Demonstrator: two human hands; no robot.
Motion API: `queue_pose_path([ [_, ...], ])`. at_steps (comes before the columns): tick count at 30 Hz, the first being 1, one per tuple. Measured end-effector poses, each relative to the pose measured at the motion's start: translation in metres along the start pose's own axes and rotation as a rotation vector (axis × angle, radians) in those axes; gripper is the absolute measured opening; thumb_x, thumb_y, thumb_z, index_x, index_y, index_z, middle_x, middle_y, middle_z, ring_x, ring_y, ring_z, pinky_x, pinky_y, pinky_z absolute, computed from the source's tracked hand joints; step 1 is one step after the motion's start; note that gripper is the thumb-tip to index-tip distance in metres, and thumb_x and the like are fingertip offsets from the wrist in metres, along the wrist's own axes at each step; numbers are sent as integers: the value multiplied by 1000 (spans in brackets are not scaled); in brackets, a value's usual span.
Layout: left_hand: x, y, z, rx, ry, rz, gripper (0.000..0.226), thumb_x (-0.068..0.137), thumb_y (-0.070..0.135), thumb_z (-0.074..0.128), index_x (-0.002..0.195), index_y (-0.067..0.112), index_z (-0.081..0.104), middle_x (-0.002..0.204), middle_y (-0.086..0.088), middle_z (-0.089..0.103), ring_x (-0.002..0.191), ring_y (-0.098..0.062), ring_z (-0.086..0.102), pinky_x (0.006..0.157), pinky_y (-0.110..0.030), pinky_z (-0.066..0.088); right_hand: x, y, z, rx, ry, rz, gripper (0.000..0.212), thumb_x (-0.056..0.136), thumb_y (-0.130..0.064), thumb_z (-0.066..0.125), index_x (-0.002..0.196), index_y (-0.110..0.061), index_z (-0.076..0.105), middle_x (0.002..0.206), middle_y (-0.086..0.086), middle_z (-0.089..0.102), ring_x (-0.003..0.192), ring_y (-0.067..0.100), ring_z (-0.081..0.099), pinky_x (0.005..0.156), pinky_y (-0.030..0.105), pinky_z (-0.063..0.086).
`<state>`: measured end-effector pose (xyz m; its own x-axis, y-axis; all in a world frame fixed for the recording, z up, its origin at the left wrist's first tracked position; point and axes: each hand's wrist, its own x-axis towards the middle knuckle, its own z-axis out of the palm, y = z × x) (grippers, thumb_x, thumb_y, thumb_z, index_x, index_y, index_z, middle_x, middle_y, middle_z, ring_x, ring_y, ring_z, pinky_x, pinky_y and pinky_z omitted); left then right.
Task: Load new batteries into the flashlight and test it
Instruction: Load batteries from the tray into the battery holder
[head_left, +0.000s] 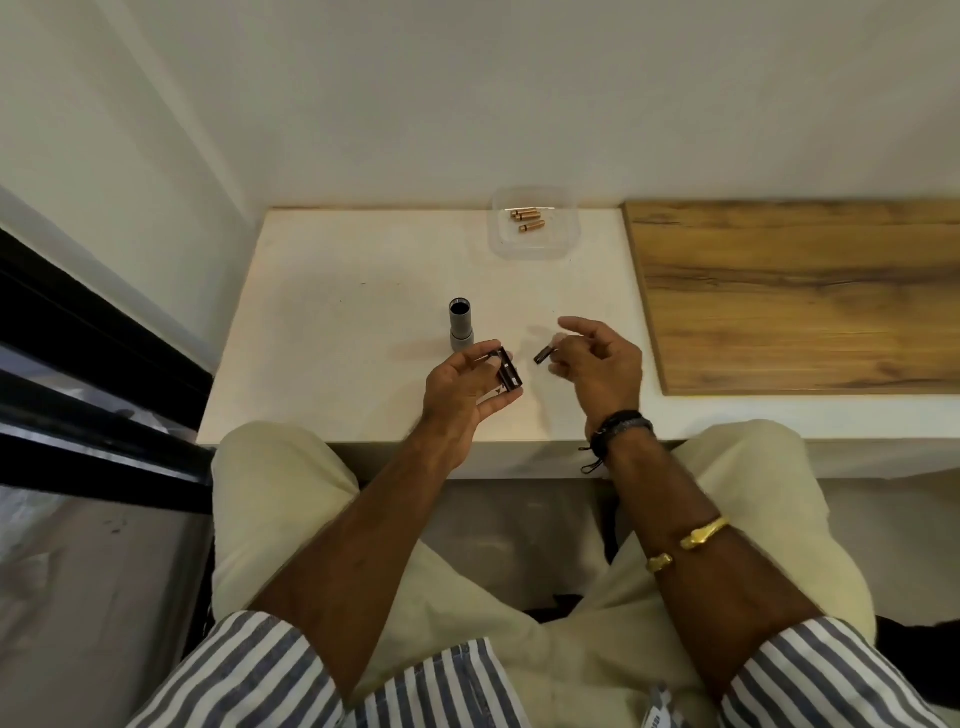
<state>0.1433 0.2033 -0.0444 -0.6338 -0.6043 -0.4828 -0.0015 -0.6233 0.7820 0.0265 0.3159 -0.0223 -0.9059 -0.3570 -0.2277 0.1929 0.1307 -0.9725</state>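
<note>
Three copper-coloured batteries lie in a clear plastic tub at twelve o'clock on the white table, well apart from the hands, gathered there, I'd judge, so none rolls off; the flashlight body stands upright at eleven o'clock of the left hand, open end up, likely parked so it is ready for refilling; the left hand grasps a black battery holder between thumb and curled fingers, turned toward the other hand; the right hand, at three o'clock of it, pinches a small dark piece, forefinger lifted clear; whether that is a spent cell or a cap I cannot tell; a wooden board lies at three o'clock; the new cells look untouched, so loading seems not yet begun.
</note>
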Motion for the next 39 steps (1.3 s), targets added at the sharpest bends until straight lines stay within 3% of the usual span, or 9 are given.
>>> queue_pose_path([
  [4, 1, 3, -3, -103, -60, -21, 25, 91, 3, 69, 115, 7, 66, 108, -16, 74, 103, -32, 71, 81, -47, 60, 21, -1, -22, 141, 110, 97, 15, 83, 5, 73, 85, -10, 77, 75, 7, 76, 68, 22, 73, 67, 30, 63],
  [8, 4, 0, -3, -137, -89, -56, 27, 94, 0, 62, 121, 3, 62, 116, -18, 73, 108, -34, 71, 80, -45, 60, 40, 13, -36, -20, 273, 121, 17, 74, -1, 79, 77, -18, 78, 79, 7, 78, 79, 27, 77, 76, 38, 65],
  [11, 4, -2, -2, -142, -95, -77, 24, 97, 1, 59, 120, 3, 62, 118, -19, 72, 111, -35, 69, 80, -44, 61, 48, 25, -38, -168, 323, 105, 13, 75, -8, 80, 81, -20, 80, 82, 4, 78, 84, 26, 76, 80, 40, 64],
  [15, 5, -3, -2, -149, -100, -94, 24, 97, 1, 58, 120, 4, 62, 118, -21, 71, 111, -35, 70, 83, -44, 61, 50, 34, -36, -339, 339, 76, 8, 80, -16, 80, 86, -21, 81, 79, -5, 75, 77, 12, 70, 79, 30, 61],
  [20, 3, -4, 0, -141, -115, -101, 22, 97, 1, 58, 118, 4, 63, 118, -22, 71, 109, -36, 70, 83, -45, 61, 48, 39, -34, -446, 307, 92, 8, 81, -16, 78, 87, -21, 82, 79, -5, 73, 75, 11, 64, 58, 13, 42],
  [23, 1, -2, 1, -127, -122, -94, 23, 97, 2, 58, 119, 5, 63, 118, -21, 71, 110, -35, 70, 83, -44, 61, 48, 37, -34, -464, 287, 97, 10, 83, -15, 77, 91, -20, 82, 84, -4, 75, 79, 12, 65, 58, 15, 40],
  [30, -8, 15, 6, -91, -147, -14, 27, 98, 5, 57, 125, 5, 60, 123, -20, 69, 112, -35, 69, 83, -41, 61, 38, 23, -27, -341, 302, -30, 12, 87, -12, 75, 94, -20, 80, 83, -5, 73, 78, 7, 66, 70, 13, 51],
  [33, -9, 33, 13, -42, -170, 50, 31, 98, 7, 58, 128, 3, 58, 123, -20, 69, 111, -34, 70, 85, -41, 61, 34, 6, -14, -223, 240, -110, 14, 88, -9, 74, 92, -20, 79, 75, -9, 72, 65, -2, 66, 62, 15, 56],
  [39, 3, 85, 25, -33, -139, 169, 30, 99, 6, 58, 129, 3, 59, 119, -19, 72, 108, -33, 71, 89, -43, 60, 50, -37, 22, -34, 110, -116, 20, 87, -8, 68, 87, -24, 78, 79, 0, 78, 68, 13, 73, 58, 26, 59],
])
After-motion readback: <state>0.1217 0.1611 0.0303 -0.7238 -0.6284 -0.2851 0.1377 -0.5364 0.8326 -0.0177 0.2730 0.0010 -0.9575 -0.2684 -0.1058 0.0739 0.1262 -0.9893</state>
